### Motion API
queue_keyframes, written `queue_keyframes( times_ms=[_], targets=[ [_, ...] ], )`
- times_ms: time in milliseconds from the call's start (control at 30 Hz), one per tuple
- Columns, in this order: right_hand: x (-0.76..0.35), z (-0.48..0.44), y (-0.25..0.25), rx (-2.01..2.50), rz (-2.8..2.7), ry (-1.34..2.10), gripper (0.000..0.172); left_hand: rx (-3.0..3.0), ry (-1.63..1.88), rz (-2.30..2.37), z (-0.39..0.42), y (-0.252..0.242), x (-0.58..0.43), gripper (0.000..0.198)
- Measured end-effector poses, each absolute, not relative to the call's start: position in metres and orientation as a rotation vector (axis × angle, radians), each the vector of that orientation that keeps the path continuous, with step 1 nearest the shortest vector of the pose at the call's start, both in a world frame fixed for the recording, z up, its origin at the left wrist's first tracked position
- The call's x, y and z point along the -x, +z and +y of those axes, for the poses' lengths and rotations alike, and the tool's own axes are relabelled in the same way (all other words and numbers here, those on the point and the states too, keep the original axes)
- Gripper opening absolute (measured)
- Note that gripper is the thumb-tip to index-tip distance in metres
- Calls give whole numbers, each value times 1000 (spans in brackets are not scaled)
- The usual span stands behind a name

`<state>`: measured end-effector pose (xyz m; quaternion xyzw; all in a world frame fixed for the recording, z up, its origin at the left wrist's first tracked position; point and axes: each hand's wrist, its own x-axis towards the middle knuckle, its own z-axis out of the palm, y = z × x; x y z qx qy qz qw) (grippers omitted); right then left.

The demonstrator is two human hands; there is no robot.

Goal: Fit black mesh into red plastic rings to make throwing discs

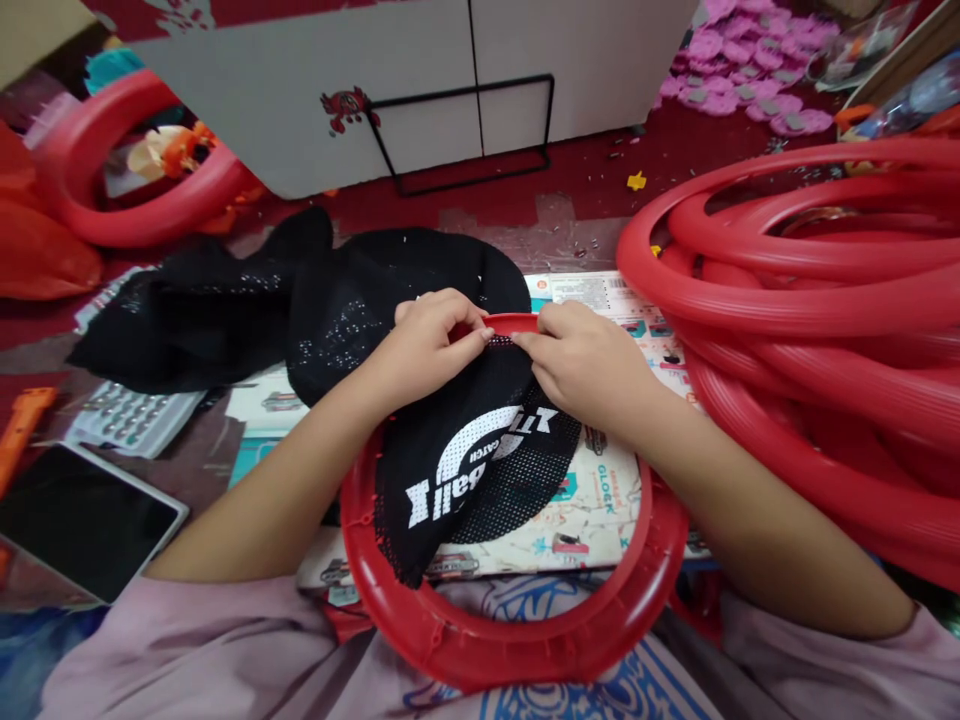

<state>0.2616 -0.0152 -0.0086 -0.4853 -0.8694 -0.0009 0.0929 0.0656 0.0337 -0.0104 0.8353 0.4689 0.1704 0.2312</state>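
A white cabinet [570, 60] stands beyond the lap ring [517, 650], the red ring tilted over the person's lap. To the right of the lap ring, more red rings [780, 313] lie in an untidy pile. Dark fabric [427, 260] spreads just beyond the lap ring and off to its left. Underneath the far part of the lap ring is a printed board [607, 535]. Draped over the left side of the lap ring and partly across its opening is black mesh [412, 450], its white lettering including "Ball" and "CATCH". Farther off, beyond and left of the lap ring, lies a lone red ring [150, 215].

At the lap ring's far rim, the left hand [431, 340] pinches the mesh edge against the red plastic; the right hand [585, 365], just beside it, grips rim and mesh together, fingertips nearly meeting the left's.

Left of the lap ring rest a dark-screened tablet [90, 525] and a grey keypad [135, 415]. Beyond it, slightly right, sits a yellow piece [636, 181].
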Motion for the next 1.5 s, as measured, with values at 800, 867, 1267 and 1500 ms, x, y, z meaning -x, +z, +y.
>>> queue_keyframes(
  times_ms=[800, 867, 1267, 1500],
  targets=[
    [-263, -17, -12, 1432, -2554, -46, 33, -2305, 439, 1309, 33, -9, -67, 19],
    [-262, -17, -12, 1440, -2561, -62, 31, -2304, 441, 1329, 33, -9, -67, 18],
    [-259, -21, -2, 1481, -2627, -64, 27, -2000, 490, 1318, 36, -8, -61, 18],
    [-262, -35, 10, 1498, -2815, 287, 16, -2349, 264, 1301, 34, 9, -48, 39]
  ],
)
